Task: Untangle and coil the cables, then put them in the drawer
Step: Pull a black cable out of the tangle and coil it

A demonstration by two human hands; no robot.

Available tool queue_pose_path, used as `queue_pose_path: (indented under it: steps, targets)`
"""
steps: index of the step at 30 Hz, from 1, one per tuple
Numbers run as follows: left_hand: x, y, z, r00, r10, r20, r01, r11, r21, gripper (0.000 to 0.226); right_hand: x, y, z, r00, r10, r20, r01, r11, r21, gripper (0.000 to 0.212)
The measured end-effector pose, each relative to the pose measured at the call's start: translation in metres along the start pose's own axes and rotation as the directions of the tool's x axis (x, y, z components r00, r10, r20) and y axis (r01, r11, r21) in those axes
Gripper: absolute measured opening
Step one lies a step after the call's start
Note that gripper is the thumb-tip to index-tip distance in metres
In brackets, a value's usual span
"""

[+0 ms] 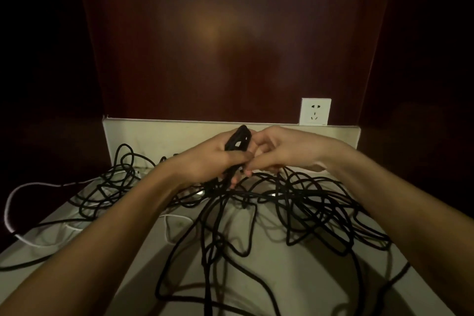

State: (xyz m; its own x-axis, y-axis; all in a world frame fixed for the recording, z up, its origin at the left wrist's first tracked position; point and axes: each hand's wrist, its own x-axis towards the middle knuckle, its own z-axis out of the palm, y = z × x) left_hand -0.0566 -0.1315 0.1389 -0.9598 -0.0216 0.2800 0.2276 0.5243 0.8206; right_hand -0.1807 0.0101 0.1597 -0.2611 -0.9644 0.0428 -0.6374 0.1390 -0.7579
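Dark wood panelling is backing a pale countertop point(143, 133) with a wall socket point(315, 111) at the rear right. We are mid-coiling: our left hand point(215, 159) is gripping a small black coil point(237, 140) held up over the surface, and our right hand point(277, 151) is pinching the strand feeding into it, fingers curled. Black cables point(302, 202) are sprawling in a loose tangle across the counter below, a white cable point(15, 202) is looping off the left edge. Next move, we judge, is pulling more slack free of the knot before winding on. Strands are hanging over the left and near edges, so snagging is likely. Open room is mostly above the pile. Drawer is not showing.
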Motion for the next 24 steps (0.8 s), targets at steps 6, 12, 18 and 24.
queue_pose_path:
  steps: [6, 12, 18, 24]
  targets:
    - [0.009, 0.013, -0.007, 0.974, 0.137, -0.183, -0.053, 0.914, 0.402, 0.024, -0.004, 0.028, -0.006, 0.998, 0.034, 0.047, -0.048, 0.942, 0.332, 0.016]
    - [0.015, 0.016, -0.057, 0.857, 0.273, -0.436, -0.026, 0.870, 0.493, 0.015, -0.005, 0.057, -0.030, 0.956, 0.133, -0.261, -0.188, 0.963, -0.196, 0.026]
    - [0.034, 0.043, -0.114, 0.566, 0.420, -0.709, -0.049, 0.876, 0.481, 0.012, 0.005, 0.046, -0.080, 0.639, -0.178, -0.749, -0.612, 0.471, -0.635, 0.029]
    - [0.041, 0.002, -0.040, 0.809, 0.122, -0.575, 0.072, 0.950, 0.304, 0.050, 0.031, 0.033, -0.053, 0.682, -0.052, -0.730, -0.471, 0.732, -0.492, 0.053]
